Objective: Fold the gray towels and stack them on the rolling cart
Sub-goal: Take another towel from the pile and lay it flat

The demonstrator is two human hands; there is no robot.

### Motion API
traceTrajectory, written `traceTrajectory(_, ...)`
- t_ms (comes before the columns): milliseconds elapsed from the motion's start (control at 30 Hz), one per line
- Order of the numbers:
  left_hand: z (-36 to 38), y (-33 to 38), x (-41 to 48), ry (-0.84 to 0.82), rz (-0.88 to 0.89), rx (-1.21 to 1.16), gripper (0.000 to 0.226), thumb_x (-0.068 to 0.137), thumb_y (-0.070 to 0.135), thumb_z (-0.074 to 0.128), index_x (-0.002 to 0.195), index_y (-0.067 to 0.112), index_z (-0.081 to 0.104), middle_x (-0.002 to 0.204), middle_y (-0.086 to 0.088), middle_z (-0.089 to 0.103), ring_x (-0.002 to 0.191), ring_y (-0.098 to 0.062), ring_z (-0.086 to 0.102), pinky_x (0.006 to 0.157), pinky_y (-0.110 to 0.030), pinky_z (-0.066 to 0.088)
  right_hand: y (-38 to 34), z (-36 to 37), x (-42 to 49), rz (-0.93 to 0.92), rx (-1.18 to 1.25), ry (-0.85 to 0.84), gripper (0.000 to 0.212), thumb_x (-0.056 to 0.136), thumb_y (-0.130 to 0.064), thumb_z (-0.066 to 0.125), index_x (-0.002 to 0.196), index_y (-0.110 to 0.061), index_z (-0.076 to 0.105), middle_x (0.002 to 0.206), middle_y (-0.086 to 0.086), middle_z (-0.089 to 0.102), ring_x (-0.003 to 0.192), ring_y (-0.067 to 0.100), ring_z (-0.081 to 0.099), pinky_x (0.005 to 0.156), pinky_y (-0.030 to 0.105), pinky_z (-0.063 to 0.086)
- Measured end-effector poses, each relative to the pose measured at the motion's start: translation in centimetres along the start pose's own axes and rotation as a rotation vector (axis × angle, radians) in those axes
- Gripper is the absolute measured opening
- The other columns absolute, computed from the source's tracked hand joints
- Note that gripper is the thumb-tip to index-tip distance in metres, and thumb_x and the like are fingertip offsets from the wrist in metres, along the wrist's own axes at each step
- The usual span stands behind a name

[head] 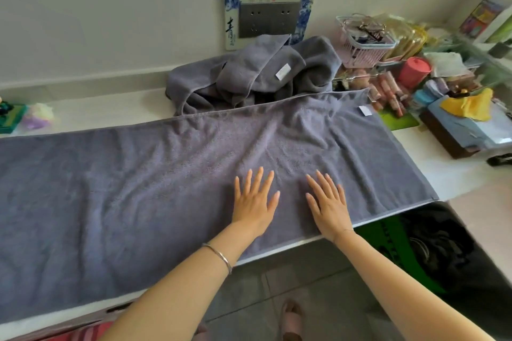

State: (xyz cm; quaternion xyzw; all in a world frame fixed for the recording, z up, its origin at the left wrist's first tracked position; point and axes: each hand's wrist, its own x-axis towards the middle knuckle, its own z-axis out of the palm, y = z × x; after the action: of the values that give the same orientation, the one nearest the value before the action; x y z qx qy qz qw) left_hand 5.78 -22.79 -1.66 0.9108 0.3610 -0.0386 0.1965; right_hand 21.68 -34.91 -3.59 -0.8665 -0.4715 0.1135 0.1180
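A long gray towel (138,188) lies spread flat across the white table (454,171), its white tag near the far right corner. My left hand (253,201) and my right hand (328,203) rest palm down on it side by side, fingers straight and spread, near the towel's front edge right of centre. Behind it, against the wall, a heap of crumpled gray towels (255,75) sits unfolded. No rolling cart shows in this view.
The table's right end is crowded: a pink basket (365,46), a red cup (414,72), small bottles, a yellow cloth on a brown box (454,133). Small toys (25,117) sit far left. A dark bag (443,252) stands on the floor at right.
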Motion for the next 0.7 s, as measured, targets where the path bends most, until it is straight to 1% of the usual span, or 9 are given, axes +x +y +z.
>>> traceTrajectory(133,1.3,4.0,2.9,-0.022,-0.002,0.002,0.067,0.089,0.057,-0.008,0.15,0.029,-0.008,0.159,0.002,-0.012,0.145,-0.023,-0.015,0.116,-0.047,-0.013,5.4,-2.5,3.2,0.074,0.027,0.128,0.052,0.097,-0.045,0.028,0.144,-0.024,0.035,0.155,0.0,0.024,0.145,0.021,0.014,0.118,0.039,0.005)
traceTrajectory(200,2.3,5.7,4.3,-0.011,-0.005,0.023,0.079,0.077,0.058,-0.019,0.15,0.03,-0.01,0.159,0.002,-0.012,0.146,-0.023,-0.013,0.116,-0.047,-0.011,8.8,-3.4,4.5,0.148,0.026,0.096,0.048,0.1,-0.037,0.034,0.146,-0.026,0.03,0.157,-0.001,0.018,0.146,0.02,0.009,0.118,0.039,0.002)
traceTrajectory(367,4.7,8.7,6.4,-0.011,-0.067,0.129,0.078,0.076,0.057,-0.017,0.149,0.032,-0.008,0.159,-0.001,-0.011,0.146,-0.029,-0.01,0.111,-0.055,-0.013,14.6,-3.8,4.4,0.114,-0.099,-0.039,0.064,0.091,-0.063,0.007,0.149,-0.037,0.006,0.154,-0.015,-0.008,0.146,0.014,-0.007,0.117,0.035,-0.01)
traceTrajectory(433,5.4,9.5,6.2,0.007,-0.104,0.149,0.07,0.087,0.056,0.0,0.15,0.028,0.009,0.159,-0.007,0.009,0.145,-0.034,0.009,0.113,-0.06,-0.004,15.3,-4.0,4.3,0.062,-0.055,-0.046,0.073,0.083,-0.065,-0.001,0.149,-0.036,0.01,0.153,-0.016,-0.004,0.146,0.013,-0.005,0.117,0.033,-0.011)
traceTrajectory(500,5.8,10.0,6.4,0.024,-0.119,0.133,0.064,0.093,0.054,0.014,0.146,0.022,0.032,0.151,-0.011,0.034,0.138,-0.036,0.032,0.111,-0.062,0.017,16.3,-4.8,5.1,0.067,0.033,0.019,0.07,0.087,-0.062,0.009,0.147,-0.032,0.024,0.157,-0.009,0.011,0.146,0.016,0.004,0.117,0.036,-0.005)
traceTrajectory(533,5.8,10.1,6.7,0.036,-0.126,0.137,0.064,0.094,0.055,0.012,0.145,0.021,0.034,0.15,-0.011,0.036,0.137,-0.035,0.035,0.11,-0.062,0.022,17.1,-5.4,5.9,0.1,0.071,0.073,0.063,0.091,-0.058,0.019,0.145,-0.028,0.03,0.157,-0.005,0.019,0.146,0.019,0.009,0.118,0.038,-0.001)
traceTrajectory(600,5.2,10.6,7.6,0.031,-0.131,0.13,0.07,0.09,0.059,-0.007,0.149,0.026,0.013,0.157,-0.008,0.019,0.144,-0.033,0.019,0.112,-0.06,0.012,19.2,-6.5,7.7,0.237,0.123,0.149,0.053,0.096,-0.045,0.039,0.143,-0.021,0.034,0.155,0.003,0.024,0.144,0.024,0.015,0.118,0.042,0.006)
traceTrajectory(667,5.2,11.3,8.6,0.038,-0.116,0.131,0.071,0.08,0.06,-0.017,0.145,0.032,-0.013,0.16,-0.002,-0.006,0.146,-0.029,-0.006,0.113,-0.056,-0.007,21.1,-7.6,9.3,0.402,0.168,0.155,0.058,0.094,-0.038,0.049,0.144,-0.014,0.032,0.154,0.009,0.025,0.142,0.029,0.02,0.117,0.042,0.012)
traceTrajectory(700,5.2,11.7,8.9,0.034,-0.12,0.126,0.07,0.077,0.059,-0.018,0.142,0.034,-0.018,0.159,-0.001,-0.011,0.146,-0.028,-0.012,0.112,-0.056,-0.011,22.0,-8.0,10.0,0.461,0.186,0.163,0.06,0.093,-0.037,0.052,0.143,-0.01,0.032,0.152,0.012,0.029,0.139,0.031,0.024,0.115,0.042,0.017)
